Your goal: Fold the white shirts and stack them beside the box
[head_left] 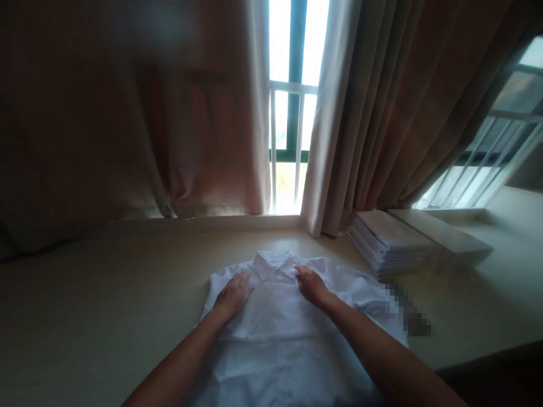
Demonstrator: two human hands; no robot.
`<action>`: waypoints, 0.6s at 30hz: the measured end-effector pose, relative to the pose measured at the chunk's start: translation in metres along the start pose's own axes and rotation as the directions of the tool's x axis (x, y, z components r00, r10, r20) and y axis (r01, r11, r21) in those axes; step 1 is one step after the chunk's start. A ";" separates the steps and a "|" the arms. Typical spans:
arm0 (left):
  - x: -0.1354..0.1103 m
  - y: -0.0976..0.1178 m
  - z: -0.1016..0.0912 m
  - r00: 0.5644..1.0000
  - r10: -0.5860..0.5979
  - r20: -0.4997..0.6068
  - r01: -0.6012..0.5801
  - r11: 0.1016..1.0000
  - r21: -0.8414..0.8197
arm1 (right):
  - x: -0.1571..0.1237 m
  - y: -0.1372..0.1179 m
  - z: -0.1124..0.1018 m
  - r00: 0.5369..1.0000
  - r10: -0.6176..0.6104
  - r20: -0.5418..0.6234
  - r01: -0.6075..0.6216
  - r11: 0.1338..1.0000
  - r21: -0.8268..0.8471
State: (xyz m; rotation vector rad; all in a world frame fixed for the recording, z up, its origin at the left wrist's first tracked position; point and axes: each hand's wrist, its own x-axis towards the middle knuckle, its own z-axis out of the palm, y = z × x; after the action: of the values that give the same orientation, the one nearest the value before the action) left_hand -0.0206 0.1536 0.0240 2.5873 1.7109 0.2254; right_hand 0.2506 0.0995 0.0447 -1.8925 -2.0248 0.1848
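Note:
A white collared shirt (275,328) lies spread flat on the pale table (106,305), its collar (275,263) pointing toward the window. My left hand (232,293) rests palm down on the shirt's left shoulder area, fingers stretched out flat. My right hand (311,285) lies on the shirt just right of the collar, fingers extended and pressed on the cloth. Neither hand holds anything.
A stack of folded white garments (388,243) sits at the right by the curtain, with a flat pale slab (441,234) beside it. Brown curtains (403,113) hang over the barred window (291,113) behind the table. The table's right edge drops off near the front.

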 end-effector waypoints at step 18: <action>0.072 0.000 0.060 0.975 -0.219 -0.017 0.218 0.974 -0.068 | 0.082 0.041 0.053 0.977 0.065 0.203 -0.040 0.991 -0.125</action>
State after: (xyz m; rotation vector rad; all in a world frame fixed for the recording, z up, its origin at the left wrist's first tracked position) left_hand 0.0153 0.2225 -0.0278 2.3360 1.9430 0.3012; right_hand 0.2678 0.1923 -0.0042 -2.0793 -2.1648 0.2911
